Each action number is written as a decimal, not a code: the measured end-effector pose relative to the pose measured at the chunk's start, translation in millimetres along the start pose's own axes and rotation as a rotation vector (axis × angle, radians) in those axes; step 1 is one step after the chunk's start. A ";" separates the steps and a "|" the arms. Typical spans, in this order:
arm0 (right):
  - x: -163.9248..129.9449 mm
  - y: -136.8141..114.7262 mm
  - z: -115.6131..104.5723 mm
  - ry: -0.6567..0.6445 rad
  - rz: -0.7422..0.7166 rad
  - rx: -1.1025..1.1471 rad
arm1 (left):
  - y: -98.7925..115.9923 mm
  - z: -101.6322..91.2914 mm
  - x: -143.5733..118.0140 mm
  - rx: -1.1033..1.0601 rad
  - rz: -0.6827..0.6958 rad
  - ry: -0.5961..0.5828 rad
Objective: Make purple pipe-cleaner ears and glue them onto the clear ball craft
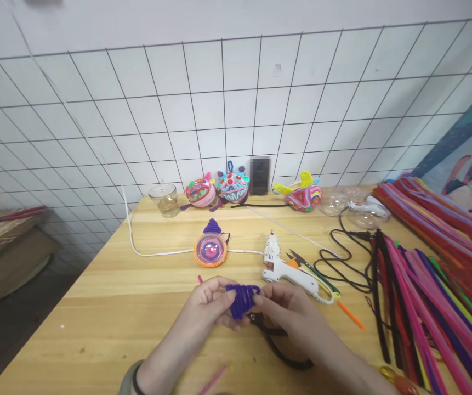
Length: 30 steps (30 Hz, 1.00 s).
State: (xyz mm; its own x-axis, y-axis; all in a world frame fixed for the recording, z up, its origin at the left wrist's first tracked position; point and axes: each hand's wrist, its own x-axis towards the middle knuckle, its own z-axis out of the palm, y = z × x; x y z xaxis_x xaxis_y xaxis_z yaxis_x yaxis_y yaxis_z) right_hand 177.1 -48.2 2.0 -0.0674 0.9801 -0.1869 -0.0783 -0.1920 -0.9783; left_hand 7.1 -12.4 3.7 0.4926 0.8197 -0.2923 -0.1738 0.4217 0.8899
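Both my hands meet over the near middle of the wooden table [108, 296]. My left hand [209, 299] and my right hand [287, 307] pinch a coiled purple pipe cleaner piece [242, 299] between their fingertips, one on each side. Under my right hand lie dark pliers [279, 343] with curved handles. A white hot glue gun [285, 269] lies just beyond my right hand. Farther back sits a round orange-rimmed pink ball [210, 249] with a small purple cone [212, 226] behind it.
Many coloured pipe cleaners [433, 291] are spread over the right side. Small snips [307, 266] and a black cable [345, 263] lie beside the glue gun. Three colourful craft figures [231, 189], a glass jar [164, 198] and clear plastic domes [357, 206] line the tiled wall.
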 end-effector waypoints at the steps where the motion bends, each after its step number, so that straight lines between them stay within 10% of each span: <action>1: -0.2 -1.5 0.4 0.003 0.006 0.005 | 0.5 0.4 -0.1 -0.002 -0.001 0.009; 30: -0.7 6.2 1.9 0.046 -0.049 0.010 | -2.3 7.0 -1.6 0.083 0.106 0.037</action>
State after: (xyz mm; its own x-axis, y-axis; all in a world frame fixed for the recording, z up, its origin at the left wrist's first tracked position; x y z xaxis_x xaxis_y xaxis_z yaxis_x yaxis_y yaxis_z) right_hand 174.8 -50.1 -3.8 -0.0174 0.9896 -0.1430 -0.0902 -0.1440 -0.9855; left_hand 12.7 -17.3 4.5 0.4436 0.8721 -0.2064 -0.1516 0.3000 0.9418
